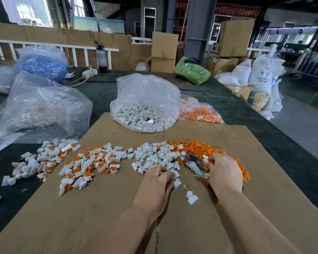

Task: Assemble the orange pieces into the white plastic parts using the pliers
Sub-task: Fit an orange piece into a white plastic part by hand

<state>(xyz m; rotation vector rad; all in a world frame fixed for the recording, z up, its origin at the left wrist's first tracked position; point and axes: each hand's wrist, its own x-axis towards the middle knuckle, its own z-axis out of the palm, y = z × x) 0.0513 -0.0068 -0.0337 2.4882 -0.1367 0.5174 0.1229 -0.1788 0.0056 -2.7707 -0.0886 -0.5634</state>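
left hand [155, 182] fingers curled on white parts [154, 158] | right hand [225, 173] hides pliers [195, 165] handles, grip unclear

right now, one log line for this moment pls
left hand: picking among loose white parts | right hand: holds pliers by orange pieces | finished pile: left, on cardboard

Both forearms reach forward, left hand [155, 184] and right hand [225, 173] palm-down with fingers curled.

Two hands [155, 186], one pliers [195, 166], five plastic bags [147, 96].
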